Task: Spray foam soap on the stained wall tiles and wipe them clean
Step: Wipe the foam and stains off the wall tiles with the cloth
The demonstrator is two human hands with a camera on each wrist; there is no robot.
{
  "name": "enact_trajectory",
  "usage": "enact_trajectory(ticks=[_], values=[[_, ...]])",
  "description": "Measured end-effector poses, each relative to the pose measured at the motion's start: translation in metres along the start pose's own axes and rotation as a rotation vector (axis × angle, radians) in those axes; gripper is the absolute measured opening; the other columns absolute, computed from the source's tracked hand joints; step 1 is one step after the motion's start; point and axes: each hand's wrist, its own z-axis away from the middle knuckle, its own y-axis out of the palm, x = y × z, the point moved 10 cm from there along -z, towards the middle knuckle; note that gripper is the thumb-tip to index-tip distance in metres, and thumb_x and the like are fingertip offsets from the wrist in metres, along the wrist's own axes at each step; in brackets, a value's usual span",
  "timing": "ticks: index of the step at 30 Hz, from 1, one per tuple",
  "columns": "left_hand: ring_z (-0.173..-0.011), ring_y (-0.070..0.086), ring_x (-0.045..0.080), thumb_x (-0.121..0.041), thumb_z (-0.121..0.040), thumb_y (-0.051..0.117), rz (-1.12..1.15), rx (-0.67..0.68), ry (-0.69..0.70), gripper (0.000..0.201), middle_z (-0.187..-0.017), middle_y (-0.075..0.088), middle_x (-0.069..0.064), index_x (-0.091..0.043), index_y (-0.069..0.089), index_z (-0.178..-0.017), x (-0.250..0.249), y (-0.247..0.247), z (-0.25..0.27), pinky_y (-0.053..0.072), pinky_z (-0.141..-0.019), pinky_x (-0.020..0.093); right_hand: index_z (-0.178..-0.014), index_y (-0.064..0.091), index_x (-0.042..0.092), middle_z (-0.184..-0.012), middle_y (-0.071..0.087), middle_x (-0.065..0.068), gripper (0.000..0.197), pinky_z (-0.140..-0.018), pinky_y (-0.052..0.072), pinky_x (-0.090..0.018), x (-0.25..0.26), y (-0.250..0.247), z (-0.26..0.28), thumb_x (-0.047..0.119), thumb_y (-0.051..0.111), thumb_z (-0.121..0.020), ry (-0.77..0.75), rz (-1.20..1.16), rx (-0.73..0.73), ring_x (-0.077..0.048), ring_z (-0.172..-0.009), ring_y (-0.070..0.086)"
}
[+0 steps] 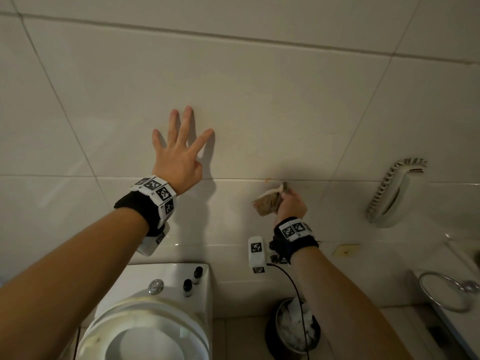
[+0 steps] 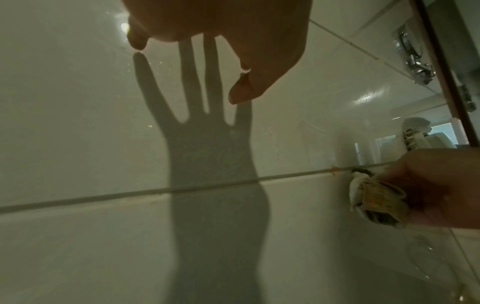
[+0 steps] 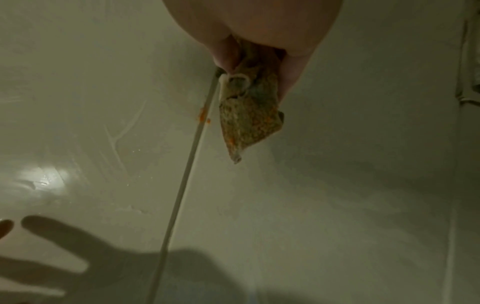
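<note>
Right wrist view: an orange stain (image 3: pixel 203 115) is seen on the grout line (image 3: pixel 182 185) just left of the soiled cloth (image 3: pixel 249 115) pinched by the right hand (image 3: pixel 259 26), nearer than the splayed, empty left hand (image 1: pixel 179 152).

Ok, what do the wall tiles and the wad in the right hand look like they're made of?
Wall tiles: glazed ceramic by the look, glossy off-white; they mirror a light glare and carry a sharp hand shadow, with thin grout lines between.

Wad: probably folded tissue or paper towel, soft and matte, creased, soiled brown-orange; a thin cloth can't be ruled out. The right hand grips it at the grout line.
</note>
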Motion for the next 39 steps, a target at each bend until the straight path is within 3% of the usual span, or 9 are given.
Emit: enact_trajectory(ticks=[6,11,14,19,24,28,32,36,39], values=[[-0.149,-0.001,0.048,-0.002,-0.068,0.064,-0.017,0.003,0.003,0.086,-0.164,0.002,0.02,-0.025,0.04,-0.147,-0.006,0.004,-0.003,0.019,-0.1,0.081,-0.118,0.074,0.012,-0.091,0.07,0.001,0.034,-0.093,0.058,-0.047,0.002,0.007,0.001,0.002,0.062,-0.088,-0.061,-0.027,-0.021,-0.026,-0.097,0.067],[-0.149,-0.003,0.047,-0.003,-0.069,0.064,-0.024,0.015,-0.001,0.085,-0.165,0.0,0.019,-0.026,0.039,-0.147,-0.004,0.007,-0.003,0.02,-0.099,0.082,-0.118,0.074,0.009,-0.108,0.075,-0.008,0.03,-0.093,0.058,-0.043,0.007,0.019,0.001,0.006,0.065,-0.09,-0.149,0.1,-0.007,-0.024,-0.102,0.068],[-0.149,-0.003,0.047,-0.002,-0.068,0.063,-0.026,0.011,-0.002,0.086,-0.165,0.0,0.019,-0.026,0.039,-0.147,-0.004,0.008,-0.004,0.021,-0.098,0.082,-0.102,0.078,0.006,-0.081,0.071,-0.003,0.022,-0.083,0.059,-0.041,0.011,0.025,0.006,0.0,0.061,-0.09,-0.178,0.161,-0.001,-0.021,-0.083,0.063],[-0.148,-0.003,0.05,-0.002,-0.067,0.063,-0.018,0.013,-0.017,0.086,-0.164,0.001,0.02,-0.026,0.04,-0.146,-0.009,0.007,-0.004,0.022,-0.096,0.083,-0.092,0.078,0.0,-0.09,0.075,-0.015,0.019,-0.062,0.052,-0.028,0.005,0.053,0.028,-0.003,0.06,-0.086,-0.153,0.245,0.163,-0.023,-0.08,0.067],[-0.148,-0.006,0.051,-0.001,-0.068,0.063,-0.013,0.025,-0.041,0.087,-0.164,-0.003,0.02,-0.028,0.037,-0.147,-0.013,0.008,-0.006,0.021,-0.097,0.083,-0.11,0.078,0.012,-0.097,0.076,-0.003,0.038,-0.089,0.059,-0.039,-0.005,0.07,0.04,-0.003,0.059,-0.08,-0.143,0.304,0.364,-0.024,-0.096,0.07],[-0.148,-0.004,0.051,-0.001,-0.067,0.064,-0.012,0.013,-0.053,0.09,-0.165,-0.001,0.02,-0.03,0.036,-0.147,-0.016,0.008,-0.006,0.024,-0.095,0.082,-0.081,0.077,0.024,-0.082,0.069,0.001,0.034,-0.09,0.058,-0.05,-0.004,0.026,0.01,-0.005,0.059,-0.084,-0.059,0.149,0.227,-0.024,-0.086,0.064],[-0.148,-0.002,0.049,0.0,-0.067,0.064,-0.004,-0.006,-0.069,0.091,-0.165,0.001,0.018,-0.031,0.034,-0.147,-0.017,0.008,-0.005,0.027,-0.093,0.081,-0.072,0.073,0.034,-0.084,0.068,0.003,0.044,-0.092,0.056,-0.054,0.007,0.008,-0.007,-0.005,0.057,-0.085,-0.011,0.083,0.137,-0.027,-0.093,0.063],[-0.149,-0.002,0.046,-0.001,-0.067,0.065,0.006,0.01,-0.079,0.09,-0.166,0.001,0.014,-0.03,0.036,-0.147,-0.015,0.009,-0.004,0.029,-0.092,0.08,-0.075,0.075,0.029,-0.083,0.068,0.003,0.038,-0.09,0.058,-0.05,0.009,0.026,0.006,-0.004,0.059,-0.087,0.03,0.091,0.169,-0.025,-0.092,0.065],[-0.151,-0.001,0.042,-0.003,-0.069,0.065,0.007,0.034,-0.056,0.087,-0.166,0.002,0.01,-0.028,0.037,-0.148,-0.009,0.008,-0.002,0.031,-0.094,0.078,-0.095,0.078,0.01,-0.086,0.071,-0.003,0.014,-0.09,0.057,-0.05,0.009,0.051,0.023,0.005,0.066,-0.089,-0.009,0.183,0.236,-0.029,-0.093,0.068]])
